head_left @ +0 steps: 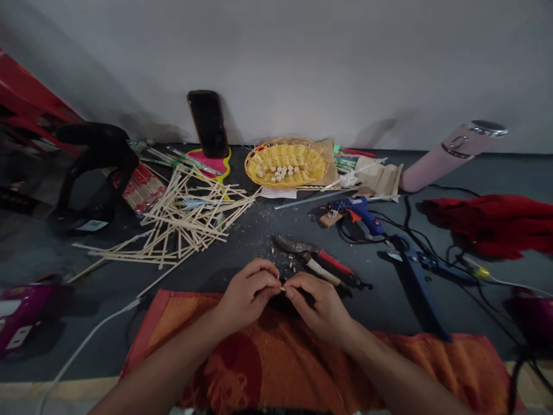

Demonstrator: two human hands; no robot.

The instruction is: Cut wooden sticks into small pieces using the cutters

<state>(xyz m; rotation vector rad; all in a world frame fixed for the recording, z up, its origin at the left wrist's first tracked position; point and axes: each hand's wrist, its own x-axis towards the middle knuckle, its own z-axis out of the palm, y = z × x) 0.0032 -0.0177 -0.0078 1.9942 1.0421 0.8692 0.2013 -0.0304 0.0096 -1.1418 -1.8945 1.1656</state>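
Note:
My left hand (254,288) and my right hand (318,300) meet at the front middle, above the edge of an orange towel (285,351). Both have thumb and forefinger pinched together. Between the right fingertips is a small pale piece of wooden stick (283,289); the left fingertips press close to it, and whatever they grip is mostly covered. Several short cut stick pieces (292,267) lie just beyond the fingers. Pruning shears (298,246) with one red and one pale handle rest behind my right hand.
Left lies a pile of wooden sticks (185,225). A yellow wicker basket (309,173) at the back holds small cut pieces. To the right are a blue glue gun (363,213), a blue-handled tool (419,282), cables, a red cloth (496,222) and a pink flask (453,153). A phone (208,124) leans on the wall.

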